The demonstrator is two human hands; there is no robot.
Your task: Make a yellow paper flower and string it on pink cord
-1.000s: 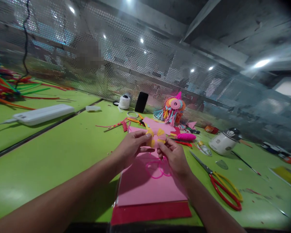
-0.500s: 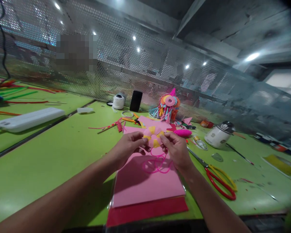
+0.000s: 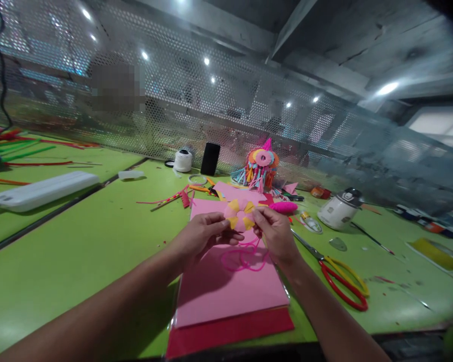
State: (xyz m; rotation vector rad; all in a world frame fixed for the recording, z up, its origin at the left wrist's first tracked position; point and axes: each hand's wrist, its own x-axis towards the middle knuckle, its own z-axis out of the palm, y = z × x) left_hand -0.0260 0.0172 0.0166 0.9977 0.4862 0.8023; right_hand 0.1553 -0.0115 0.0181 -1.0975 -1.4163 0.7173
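Matt paper flower (image 3: 240,214); smooth, glossy green tabletop (image 3: 98,266); metal scissor blades (image 3: 306,243).

Paper flower (image 3: 240,215) has turned slightly; pink string (image 3: 241,259) loops have shifted

We can read no text, label, brand, number or sign anywhere; on the white container with the dark lid (image 3: 335,213) we make out small greyish marks, too small to read; on the long white case (image 3: 47,190) at the left we see a faint grey patch, equally illegible; the dark and orange items (image 3: 427,223) at the far right are too blurred for us to make out lettering.
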